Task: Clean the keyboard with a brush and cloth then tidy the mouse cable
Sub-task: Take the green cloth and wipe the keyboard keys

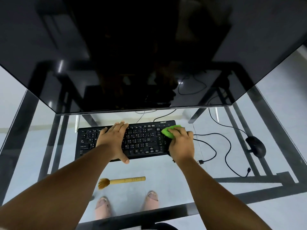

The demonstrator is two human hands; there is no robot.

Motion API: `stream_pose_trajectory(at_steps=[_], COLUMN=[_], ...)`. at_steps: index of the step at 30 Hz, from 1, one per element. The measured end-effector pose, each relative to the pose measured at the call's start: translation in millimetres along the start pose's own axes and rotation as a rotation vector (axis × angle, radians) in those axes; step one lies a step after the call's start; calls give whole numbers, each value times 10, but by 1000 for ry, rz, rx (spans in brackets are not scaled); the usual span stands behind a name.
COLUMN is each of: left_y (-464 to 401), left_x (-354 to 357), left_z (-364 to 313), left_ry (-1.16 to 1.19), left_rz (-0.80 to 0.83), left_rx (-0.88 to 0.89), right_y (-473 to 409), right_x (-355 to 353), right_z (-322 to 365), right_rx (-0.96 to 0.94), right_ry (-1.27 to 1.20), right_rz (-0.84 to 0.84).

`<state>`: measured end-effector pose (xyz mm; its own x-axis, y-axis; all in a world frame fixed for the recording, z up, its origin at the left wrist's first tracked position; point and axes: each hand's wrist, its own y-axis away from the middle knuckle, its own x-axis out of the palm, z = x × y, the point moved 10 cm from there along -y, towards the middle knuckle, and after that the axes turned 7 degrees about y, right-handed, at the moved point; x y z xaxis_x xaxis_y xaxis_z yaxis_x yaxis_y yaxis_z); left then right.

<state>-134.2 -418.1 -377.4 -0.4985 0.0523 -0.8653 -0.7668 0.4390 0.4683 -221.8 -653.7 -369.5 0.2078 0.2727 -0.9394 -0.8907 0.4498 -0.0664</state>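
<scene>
Two hands on keyboard (pixel 142 140); cloth (pixel 169 131) under right fingers (pixel 178 131).

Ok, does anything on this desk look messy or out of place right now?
Mainly the mouse cable: it sprawls in loose loops over the glass desk between the keyboard and the mouse, with unplugged connectors lying loose. The brush lies set aside near the front edge. Nothing looks spilled or broken.

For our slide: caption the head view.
Right hand wipes keyboard with green cloth; left hand steadies it.
</scene>
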Motion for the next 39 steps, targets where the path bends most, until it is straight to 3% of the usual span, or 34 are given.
stream_pose_trajectory(at_steps=[3, 8, 13, 19, 21, 24, 26, 31, 36, 39], left_y=[-2, -5, -9, -33, -29, -27, -38, -53, -41, -11], left_x=[3, 4, 13, 19, 31, 47, 38, 53, 112, 129], left_z=[9, 11, 17, 38, 39, 54, 54, 62, 97, 134], left_ry=[8, 14, 15, 16, 15, 23, 23, 23, 38, 62], left_rz=[2, 2, 7, 3, 7, 3, -1, -3, 9, -19], left_rx=[-2, -6, -14, -6, -5, 0, 3, 11, 31, 33], right_y=[-29, 207, 244, 376, 331, 311, 331, 362, -9, -220], right_x=[-5, 61, 13, 228, 184, 127, 145, 260, 103, 112], right_z=[94, 249, 38, 762, 623, 303, 355, 814, 255, 181], right_rx=[0, -158, 112, -268, -199, 72, 110, -249, 54, 67], right_ry=[21, 106, 7, 50, 56, -23, -47, 33, 21, 49], right_rz=[5, 70, -33, 112, 73, -17, -34, 68, -21, 22])
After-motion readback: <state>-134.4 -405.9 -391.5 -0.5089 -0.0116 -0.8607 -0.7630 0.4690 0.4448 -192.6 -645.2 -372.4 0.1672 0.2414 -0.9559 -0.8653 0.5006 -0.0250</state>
